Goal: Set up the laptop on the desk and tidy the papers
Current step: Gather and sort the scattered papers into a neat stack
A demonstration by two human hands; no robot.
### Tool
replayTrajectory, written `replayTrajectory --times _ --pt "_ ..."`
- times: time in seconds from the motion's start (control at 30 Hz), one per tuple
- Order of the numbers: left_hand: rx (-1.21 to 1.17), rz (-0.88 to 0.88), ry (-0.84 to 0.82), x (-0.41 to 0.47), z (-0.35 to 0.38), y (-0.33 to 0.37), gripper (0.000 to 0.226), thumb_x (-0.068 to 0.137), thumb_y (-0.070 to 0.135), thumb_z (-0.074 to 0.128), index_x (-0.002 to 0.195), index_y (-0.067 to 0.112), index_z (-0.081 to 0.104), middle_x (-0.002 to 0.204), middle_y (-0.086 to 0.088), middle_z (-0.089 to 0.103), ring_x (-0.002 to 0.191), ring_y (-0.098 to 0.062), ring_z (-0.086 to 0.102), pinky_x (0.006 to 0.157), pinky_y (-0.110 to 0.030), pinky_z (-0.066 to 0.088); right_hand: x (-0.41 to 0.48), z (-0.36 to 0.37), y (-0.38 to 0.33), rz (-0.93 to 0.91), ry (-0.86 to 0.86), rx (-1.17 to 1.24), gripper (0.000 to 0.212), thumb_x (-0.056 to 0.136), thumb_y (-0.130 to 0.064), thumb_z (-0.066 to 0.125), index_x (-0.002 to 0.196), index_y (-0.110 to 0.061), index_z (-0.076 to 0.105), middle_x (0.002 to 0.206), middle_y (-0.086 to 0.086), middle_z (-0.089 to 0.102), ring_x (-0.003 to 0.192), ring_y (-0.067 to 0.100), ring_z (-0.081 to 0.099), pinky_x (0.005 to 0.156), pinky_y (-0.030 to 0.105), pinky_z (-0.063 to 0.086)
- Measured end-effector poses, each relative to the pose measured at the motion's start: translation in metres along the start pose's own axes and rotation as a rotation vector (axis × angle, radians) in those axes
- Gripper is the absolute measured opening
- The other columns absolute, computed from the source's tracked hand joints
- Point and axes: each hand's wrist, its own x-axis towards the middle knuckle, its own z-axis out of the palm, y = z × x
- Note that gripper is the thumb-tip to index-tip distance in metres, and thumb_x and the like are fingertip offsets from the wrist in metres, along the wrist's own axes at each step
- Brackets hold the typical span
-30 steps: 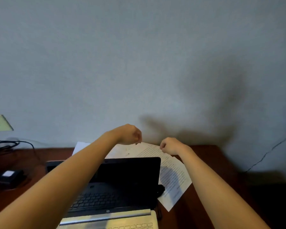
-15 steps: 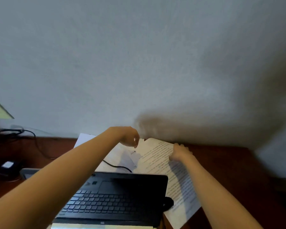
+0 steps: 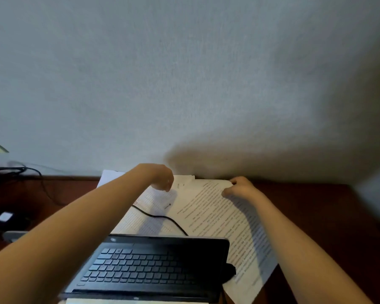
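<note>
A black laptop [image 3: 151,266] stands open at the bottom centre, its keyboard showing. Behind it, white papers lie overlapped against the wall: a printed sheet [image 3: 215,218] on the right and ruled sheets [image 3: 154,200] on the left. A black cable [image 3: 162,217] runs across the papers and behind the laptop's lid. My right hand [image 3: 239,187] pinches the far corner of the printed sheet. My left hand [image 3: 162,177] hangs curled over the far edge of the ruled sheets; its fingertips are hidden, so a hold on paper is unclear.
The dark red-brown desk [image 3: 316,216] ends at the grey wall just behind the papers. At far left are coiled black cables [image 3: 20,172], a small dark box with a white label [image 3: 4,217] and a grey object [image 3: 13,234].
The view has dipped and closed in on the desk. My right hand slid right along the printed sheet to its far corner. My left hand stayed curled above the papers.
</note>
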Motion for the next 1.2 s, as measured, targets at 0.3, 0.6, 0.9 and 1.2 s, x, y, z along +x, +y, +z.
replayTrajectory --times 0.3,0.6,0.9,1.2 --pt "0.095 -0.095 -0.012 0.003 0.014 -0.039 0.03 0.096 0.018 0.04 0.117 0.015 0.061 0.121 -0.003 0.058 0.095 -0.017 0.053 0.081 -0.026 0.044 -0.004 0.029 -0.044 -0.297 -0.055 0.033 0.04 0.086 -0.006 0.064 0.125 -0.006 0.054 0.123 0.01 0.059 0.111 0.025 0.057 0.082 0.028 0.046" --pt "0.013 -0.095 0.089 -0.013 0.008 -0.054 0.031 0.096 0.028 0.045 0.126 0.024 0.052 0.127 0.001 0.054 0.105 -0.018 0.053 0.079 -0.026 0.039 -0.015 0.031 -0.09 -0.531 -0.045 0.105 0.026 0.084 -0.006 0.067 0.109 -0.006 0.062 0.102 0.004 0.062 0.093 0.015 0.058 0.068 0.016 0.045" --pt "-0.18 -0.207 -0.026 -0.013 0.013 -0.068 0.071 0.085 0.038 0.063 0.143 0.012 0.032 0.142 -0.006 0.045 0.127 -0.024 0.045 0.106 -0.036 0.038 -0.018 0.025 -0.106 -0.57 0.049 0.144 0.024 0.085 -0.005 0.064 0.109 -0.008 0.061 0.099 0.0 0.06 0.088 0.012 0.058 0.073 0.02 0.047" --pt "-0.339 -0.121 -0.008 -0.005 0.025 -0.078 0.059 0.086 0.034 0.063 0.137 0.011 0.044 0.126 -0.006 0.059 0.109 -0.019 0.059 0.1 -0.035 0.041 -0.001 0.048 -0.108 -0.523 0.019 0.14 0.028 0.087 -0.006 0.063 0.115 -0.005 0.061 0.115 0.01 0.064 0.104 0.02 0.061 0.081 0.025 0.047"
